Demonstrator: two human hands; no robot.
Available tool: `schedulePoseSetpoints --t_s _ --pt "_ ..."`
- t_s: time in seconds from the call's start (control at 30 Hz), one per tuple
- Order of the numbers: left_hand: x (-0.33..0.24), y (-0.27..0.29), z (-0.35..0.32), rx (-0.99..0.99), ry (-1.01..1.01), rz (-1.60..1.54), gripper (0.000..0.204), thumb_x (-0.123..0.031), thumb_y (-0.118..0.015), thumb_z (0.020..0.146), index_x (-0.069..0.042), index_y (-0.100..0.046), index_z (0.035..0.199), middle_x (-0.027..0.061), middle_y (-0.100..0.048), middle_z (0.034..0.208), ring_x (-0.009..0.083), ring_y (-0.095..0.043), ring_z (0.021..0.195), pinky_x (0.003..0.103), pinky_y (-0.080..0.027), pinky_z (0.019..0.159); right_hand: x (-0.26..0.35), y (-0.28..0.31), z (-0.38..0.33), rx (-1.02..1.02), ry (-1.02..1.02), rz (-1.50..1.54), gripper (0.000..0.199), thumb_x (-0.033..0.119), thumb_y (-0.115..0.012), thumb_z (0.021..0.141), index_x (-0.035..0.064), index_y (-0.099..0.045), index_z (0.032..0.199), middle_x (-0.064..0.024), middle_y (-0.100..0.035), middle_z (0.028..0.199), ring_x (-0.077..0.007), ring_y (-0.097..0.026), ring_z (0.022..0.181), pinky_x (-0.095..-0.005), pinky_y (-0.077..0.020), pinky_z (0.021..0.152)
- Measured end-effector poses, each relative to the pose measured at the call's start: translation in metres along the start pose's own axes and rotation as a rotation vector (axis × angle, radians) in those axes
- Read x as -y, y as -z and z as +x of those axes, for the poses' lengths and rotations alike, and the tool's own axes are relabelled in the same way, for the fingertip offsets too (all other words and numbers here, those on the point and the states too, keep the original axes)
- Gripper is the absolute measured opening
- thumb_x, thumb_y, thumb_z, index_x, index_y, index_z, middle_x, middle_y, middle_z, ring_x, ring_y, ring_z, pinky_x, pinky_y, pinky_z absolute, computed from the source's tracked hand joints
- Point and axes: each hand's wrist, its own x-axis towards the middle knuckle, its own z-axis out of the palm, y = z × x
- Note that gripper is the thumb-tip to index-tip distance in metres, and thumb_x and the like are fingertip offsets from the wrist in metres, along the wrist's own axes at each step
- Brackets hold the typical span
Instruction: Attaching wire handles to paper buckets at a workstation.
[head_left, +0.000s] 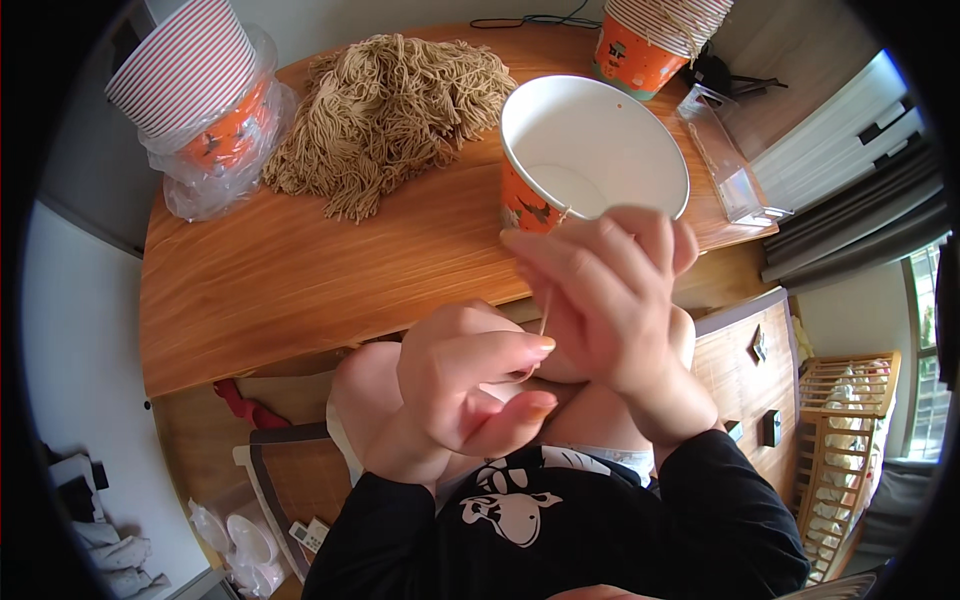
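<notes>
A big paper bucket point(597, 140), white inside and orange printed outside, stands on the table in front of me. A short bit of beige cord shows at a hole in its near rim. My right hand point(610, 285) is raised just in front of that rim, its thumb and forefinger pinched together. From it a thin beige cord point(545, 312) runs down to my left hand point(465, 375). The left fingers are curled, with the cord passing around the forefinger; the thumb is a little apart. The cord's ends are hidden by my hands.
A heap of beige cords point(390, 115) lies left of the bucket. One stack of paper buckets point(185, 80), partly in clear plastic, stands at far left. Another stack point(655, 45), draped with cords, is at far right, near a clear plastic holder point(725, 165). The wooden table point(330, 270) ends before my lap.
</notes>
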Motion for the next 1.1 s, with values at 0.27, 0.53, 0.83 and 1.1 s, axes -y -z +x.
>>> schedulePoseSetpoints --t_s 0.27,0.53,0.83,1.1 --pt "0.058 0.006 0.006 -0.168 0.045 0.406 0.021 0.004 -0.07 0.084 -0.002 -0.07 0.104 0.0098 -0.065 0.096 0.0221 -0.058 0.084 0.032 -0.046 0.072 -0.043 0.044 0.051 0.333 -0.398 0.741 0.037 0.034 -0.056 0.105 0.0014 -0.073 0.107 -0.0048 -0.069 0.091 -0.0162 -0.064 0.088 -0.0312 -0.0491 0.082" --pt "0.061 -0.013 0.027 -0.025 0.041 0.614 0.026 -0.022 -0.082 0.079 -0.02 -0.075 0.103 -0.0021 -0.068 0.113 0.0219 -0.059 0.107 0.04 -0.035 0.097 -0.071 0.041 0.043 0.432 -0.368 0.932 0.047 0.039 -0.051 0.107 -0.004 -0.071 0.108 -0.0088 -0.072 0.101 -0.0147 -0.064 0.092 -0.0299 -0.0514 0.085" --pt "0.068 -0.011 0.031 -0.028 -0.014 0.621 0.015 -0.022 -0.081 0.079 -0.02 -0.073 0.092 -0.0061 -0.07 0.106 0.0207 -0.058 0.102 0.039 -0.034 0.091 -0.067 0.026 0.047 0.408 -0.316 1.061 0.046 0.036 -0.049 0.108 -0.0035 -0.071 0.102 -0.01 -0.072 0.1 -0.0186 -0.066 0.098 -0.0324 -0.0515 0.089" --pt "0.065 -0.004 0.031 -0.082 -0.077 0.617 0.016 -0.015 -0.08 0.073 -0.022 -0.07 0.084 -0.0088 -0.068 0.1 0.0193 -0.057 0.097 0.038 -0.033 0.09 -0.064 0.039 0.053 0.384 -0.377 0.94 0.044 0.032 -0.048 0.109 -0.0036 -0.072 0.101 -0.0095 -0.072 0.097 -0.0178 -0.067 0.096 -0.0317 -0.0501 0.091"
